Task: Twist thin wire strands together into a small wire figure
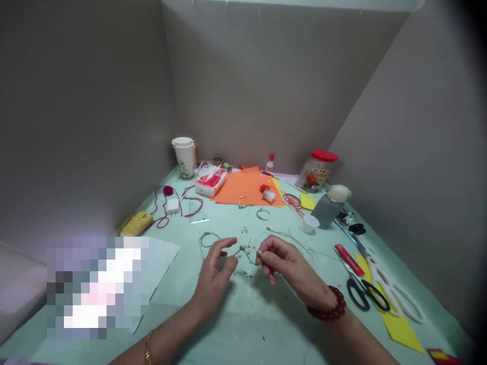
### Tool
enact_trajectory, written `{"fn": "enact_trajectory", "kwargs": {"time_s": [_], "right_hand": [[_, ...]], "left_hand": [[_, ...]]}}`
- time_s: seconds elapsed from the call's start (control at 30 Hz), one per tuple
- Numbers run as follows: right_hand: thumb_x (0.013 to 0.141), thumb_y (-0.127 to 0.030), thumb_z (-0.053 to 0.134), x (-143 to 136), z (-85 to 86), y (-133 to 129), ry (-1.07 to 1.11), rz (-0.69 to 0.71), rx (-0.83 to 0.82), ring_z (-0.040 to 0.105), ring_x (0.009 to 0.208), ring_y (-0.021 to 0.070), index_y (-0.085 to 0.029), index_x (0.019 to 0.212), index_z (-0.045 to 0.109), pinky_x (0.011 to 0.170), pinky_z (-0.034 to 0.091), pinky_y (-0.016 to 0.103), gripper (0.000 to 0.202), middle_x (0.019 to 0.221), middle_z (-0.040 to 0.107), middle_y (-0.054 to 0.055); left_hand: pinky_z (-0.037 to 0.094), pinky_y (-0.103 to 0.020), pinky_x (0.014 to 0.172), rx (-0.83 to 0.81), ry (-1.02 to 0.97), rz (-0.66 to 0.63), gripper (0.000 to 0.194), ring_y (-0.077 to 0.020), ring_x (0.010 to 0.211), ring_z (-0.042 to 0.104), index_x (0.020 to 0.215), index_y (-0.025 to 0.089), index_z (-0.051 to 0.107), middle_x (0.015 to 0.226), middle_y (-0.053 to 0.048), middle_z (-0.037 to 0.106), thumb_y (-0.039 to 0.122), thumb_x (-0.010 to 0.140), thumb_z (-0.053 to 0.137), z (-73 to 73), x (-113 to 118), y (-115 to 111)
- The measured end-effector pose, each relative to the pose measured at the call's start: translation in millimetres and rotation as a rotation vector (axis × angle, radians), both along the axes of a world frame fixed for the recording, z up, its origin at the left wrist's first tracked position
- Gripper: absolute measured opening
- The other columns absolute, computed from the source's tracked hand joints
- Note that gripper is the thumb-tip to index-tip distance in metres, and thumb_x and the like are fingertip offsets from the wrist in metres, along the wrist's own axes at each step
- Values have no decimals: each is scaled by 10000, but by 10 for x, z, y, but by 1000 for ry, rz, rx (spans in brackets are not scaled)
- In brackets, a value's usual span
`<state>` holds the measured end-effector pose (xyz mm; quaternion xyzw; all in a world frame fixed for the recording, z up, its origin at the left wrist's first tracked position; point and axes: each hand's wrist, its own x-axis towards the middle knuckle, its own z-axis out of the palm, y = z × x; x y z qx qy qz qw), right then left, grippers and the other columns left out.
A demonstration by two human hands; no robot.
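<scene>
Orange flat paper sheets (pixel 239 187) serve as the landmark on the pale green tabletop (pixel 236 324), and directly on their near side a thin olive-green knotted cord (pixel 242 248) lies between the two bare hands. Its visible length runs roughly crosswise to that landmark, from a small knot beside the left fingertips, in a shallow bow, to the right fingertips. The right hand (pixel 281 257), on the near side of the orange sheets and toward their right, has thumb and forefinger closed in a pinch on the cord's right-hand end, so it is the nearer of the two. The left hand (pixel 216 271), on the near side of the sheets and toward their left, is loosely open, thumb and forefinger parted and facing the knot; whether its thumb touches a short strand there, I cannot tell. Tiny pale beads (pixel 246 274) lie about the cord, also on the sheets' near side. Closer to those sheets rests a round loop of green cord (pixel 262 214), while black-handled metal scissors (pixel 366 289) lie well off to their near right.
</scene>
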<state>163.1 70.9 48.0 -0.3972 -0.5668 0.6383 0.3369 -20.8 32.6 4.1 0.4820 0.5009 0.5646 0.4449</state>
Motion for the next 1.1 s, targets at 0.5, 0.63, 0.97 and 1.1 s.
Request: {"fn": "enact_trajectory", "kwargs": {"time_s": [0.5,0.63,0.97,1.1], "right_hand": [[787,-387,668,37,-166,20,35,-68,-93,469,542,83,-184,822,543,464,416,213,241,735,571,-6],[767,-392,689,28,-215,32,49,-95,-122,459,532,78,-182,809,539,455,405,207,262,721,564,-11],[782,-356,678,25,-251,21,70,-98,-144,448,534,76,-185,817,542,445,399,196,222,721,558,-12],[773,-359,684,24,-242,18,80,-102,-150,448,529,75,-185,811,547,448,399,199,226,717,563,-11]], "left_hand": [[414,-267,730,-123,-71,-140,226,-170,769,537,877,190,653,812,-40,621,401,823,591,-72,42,-26],[412,-261,713,-133,-89,-142,236,-161,748,526,882,189,663,796,-36,611,406,809,607,-62,56,-40],[417,-271,751,-145,-129,-174,210,-161,791,551,903,192,648,835,-40,630,379,833,583,-56,60,-42],[419,-274,767,-163,-130,-167,255,-170,823,565,949,195,661,881,-52,646,405,853,552,-68,59,-47]]}}
